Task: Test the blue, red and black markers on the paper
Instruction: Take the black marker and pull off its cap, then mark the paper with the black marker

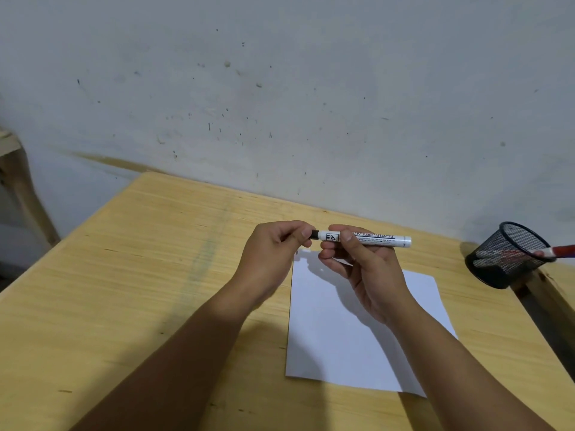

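Observation:
I hold a white-barrelled black marker level above the far edge of the white paper. My right hand grips the barrel. My left hand pinches the black cap at the marker's left end; the cap still touches the barrel. A small dark mark shows at the paper's far left corner, partly hidden by my left hand. A red marker sticks out of the black mesh cup at the right. I cannot see a blue marker clearly.
The wooden table stretches left of the paper, with a faint greenish streak across it. The mesh cup lies tilted near the table's right edge. A grey wall stands behind, and a wooden frame at far left.

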